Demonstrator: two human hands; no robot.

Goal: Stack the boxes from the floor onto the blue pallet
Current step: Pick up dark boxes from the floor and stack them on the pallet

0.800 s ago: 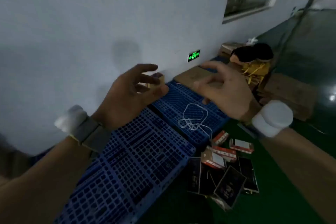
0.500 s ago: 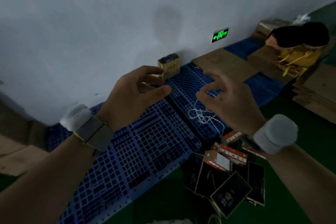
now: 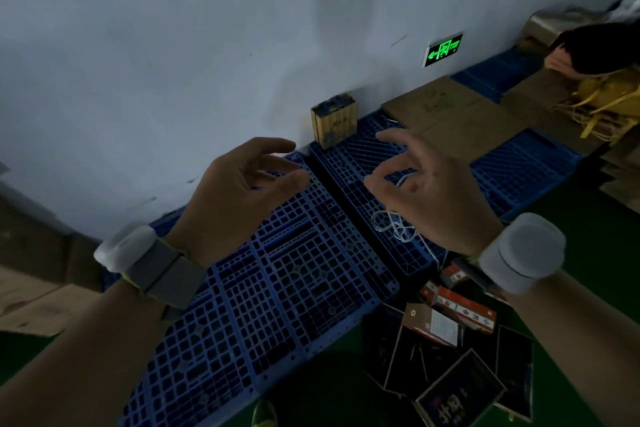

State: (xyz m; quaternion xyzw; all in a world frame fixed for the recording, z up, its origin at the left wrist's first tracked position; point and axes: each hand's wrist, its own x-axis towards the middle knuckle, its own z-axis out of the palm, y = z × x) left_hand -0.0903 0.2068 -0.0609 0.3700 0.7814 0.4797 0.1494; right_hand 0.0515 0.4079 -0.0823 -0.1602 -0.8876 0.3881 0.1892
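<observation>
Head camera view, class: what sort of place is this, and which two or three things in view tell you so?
Probably a warehouse or factory storeroom. Blue plastic pallets lie on a green floor against a bare wall, flattened cardboard rests on one, small boxes lie heaped on the floor, and a lit green exit sign sits low on the wall.

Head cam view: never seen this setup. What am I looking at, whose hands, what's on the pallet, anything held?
One camera, worn on a person's head, looks forward and down. No robot: the left hand and right hand are bare, open and empty, each with a wristband. They hover over the blue pallet against the wall. One small yellow-and-dark box stands upright at the pallet's far edge; a white string and flattened cardboard also lie there. More small boxes sit jumbled on the green floor.
</observation>
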